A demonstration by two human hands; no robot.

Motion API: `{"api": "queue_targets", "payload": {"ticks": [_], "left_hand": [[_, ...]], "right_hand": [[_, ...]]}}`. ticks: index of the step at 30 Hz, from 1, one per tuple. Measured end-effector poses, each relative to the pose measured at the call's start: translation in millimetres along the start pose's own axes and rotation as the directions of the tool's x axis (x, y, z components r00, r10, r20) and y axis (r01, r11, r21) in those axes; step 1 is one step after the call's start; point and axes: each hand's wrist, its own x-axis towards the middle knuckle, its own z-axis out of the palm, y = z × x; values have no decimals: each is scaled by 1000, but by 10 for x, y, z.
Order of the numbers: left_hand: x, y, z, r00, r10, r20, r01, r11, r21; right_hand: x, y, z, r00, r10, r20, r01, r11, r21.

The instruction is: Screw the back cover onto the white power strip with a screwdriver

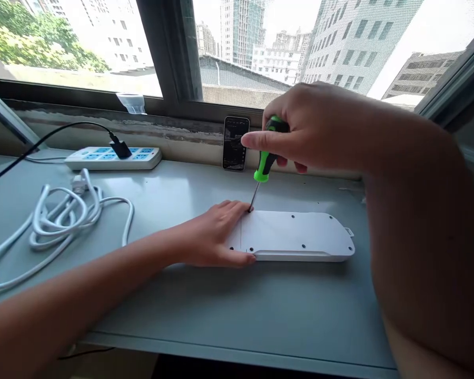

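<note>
A white power strip [300, 237] lies face down on the grey sill, its flat back with several screw holes facing up. My left hand [215, 234] grips its left end, thumb along the front edge and fingers over the top. My right hand [312, 129] is closed around the green and black handle of a screwdriver [265, 158]. The screwdriver is held nearly upright, and its tip rests in a screw hole at the strip's back left corner, right beside my left fingertips.
A coiled white cable [63, 213] lies at the left. A second power strip [112, 158] with a black plug in it sits by the wall. A phone [236, 143] leans against the wall under the window. The sill's front edge [237, 350] runs below.
</note>
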Motion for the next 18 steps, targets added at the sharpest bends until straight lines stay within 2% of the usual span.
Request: {"api": "queue_targets", "payload": {"ticks": [4, 7, 9, 12, 15, 18], "left_hand": [[3, -5, 2, 1000, -3, -4, 3, 1000, 4], [4, 7, -4, 1000, -15, 9, 15, 1000, -2], [4, 20, -9, 1000, -18, 19, 18, 1000, -7], [6, 27, -7, 1000, -19, 22, 20, 1000, -6], [7, 15, 6, 1000, -18, 13, 18, 1000, 0], [7, 3, 14, 1000, -18, 9, 18, 1000, 3]], "right_hand": [[30, 3, 41, 1000, -12, -26, 11, 999, -36], [38, 5, 43, 998, -34, 45, 32, 999, 39], [32, -11, 37, 990, -101, 93, 90, 989, 121], [21, -55, 33, 991, -135, 18, 133, 987, 86], [11, -79, 37, 995, -53, -79, 51, 998, -33], [-7, -53, 39, 997, -46, -68, 43, 998, -46]]}}
